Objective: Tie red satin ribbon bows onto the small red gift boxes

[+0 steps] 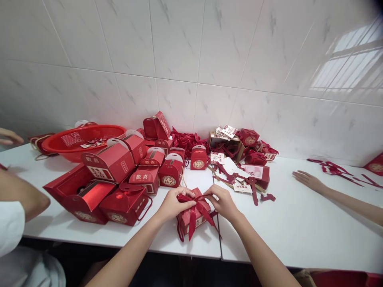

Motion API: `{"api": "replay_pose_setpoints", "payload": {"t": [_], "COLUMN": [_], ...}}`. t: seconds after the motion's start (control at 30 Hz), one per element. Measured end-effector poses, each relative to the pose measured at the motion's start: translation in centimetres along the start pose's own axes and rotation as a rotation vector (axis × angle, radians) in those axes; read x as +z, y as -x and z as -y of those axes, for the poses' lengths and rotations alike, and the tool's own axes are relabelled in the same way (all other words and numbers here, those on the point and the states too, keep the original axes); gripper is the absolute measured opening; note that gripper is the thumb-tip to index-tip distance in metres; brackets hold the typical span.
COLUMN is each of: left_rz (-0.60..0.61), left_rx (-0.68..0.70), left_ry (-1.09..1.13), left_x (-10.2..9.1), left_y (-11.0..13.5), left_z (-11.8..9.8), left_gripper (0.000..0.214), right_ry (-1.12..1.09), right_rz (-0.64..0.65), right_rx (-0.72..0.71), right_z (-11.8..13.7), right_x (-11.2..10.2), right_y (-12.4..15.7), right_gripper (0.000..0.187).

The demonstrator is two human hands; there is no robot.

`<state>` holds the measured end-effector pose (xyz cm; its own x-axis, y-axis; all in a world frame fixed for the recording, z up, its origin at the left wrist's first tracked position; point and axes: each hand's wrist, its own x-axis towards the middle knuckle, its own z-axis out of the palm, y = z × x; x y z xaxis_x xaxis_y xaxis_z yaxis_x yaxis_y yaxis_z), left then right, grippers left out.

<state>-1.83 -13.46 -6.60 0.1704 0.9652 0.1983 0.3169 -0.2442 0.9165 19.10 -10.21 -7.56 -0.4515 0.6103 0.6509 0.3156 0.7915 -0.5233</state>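
Observation:
Close to the table's front edge sits a red gift box [186, 217] with a dark red ribbon [192, 223] tied in a bow over its top. My left hand [175, 204] pinches the bow's left loop between thumb and fingers. On the other side, my right hand [221, 201] has its fingertips closed on the ribbon's right loop. The two ribbon tails hang down over the front of the box. A dark red cord droops at the box's left side. Several red gift boxes [144, 178] stand just left of my left hand.
An orange-red plastic basket [64, 147] stands at the back left. Loose ribbons [190, 141] lie heaped by the tiled wall. Tags [242, 186] and ribbon pieces spread right of centre. Co-workers' arms reach in: a sleeve [12, 227] at left, a hand [309, 181] flat at right.

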Motion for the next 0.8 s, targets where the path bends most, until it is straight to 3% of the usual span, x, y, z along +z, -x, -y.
{"api": "replay_pose_setpoints", "payload": {"t": [0.3,0.63,0.8], "left_rz": [-0.101,-0.128,-0.068], "left_rx": [-0.005,0.004,0.01], "left_ry": [0.034,-0.037,-0.023], "left_x": [1.0,1.1,0.7], "left_y": [0.0,0.1,0.1], "left_z": [-0.6,0.3,0.4], "left_gripper": [0.046,0.036,0.026], "right_ry": [-0.013,-0.016,-0.043], "right_rz": [-0.012,-0.024,0.023], "right_rx": [0.005,0.071,0.081], "right_z": [0.5,-0.9,-0.8], "right_x": [-0.2,0.0,-0.5], "right_y": [-0.8,-0.5,-0.4], "right_gripper": [0.011,0.012,0.011]}}
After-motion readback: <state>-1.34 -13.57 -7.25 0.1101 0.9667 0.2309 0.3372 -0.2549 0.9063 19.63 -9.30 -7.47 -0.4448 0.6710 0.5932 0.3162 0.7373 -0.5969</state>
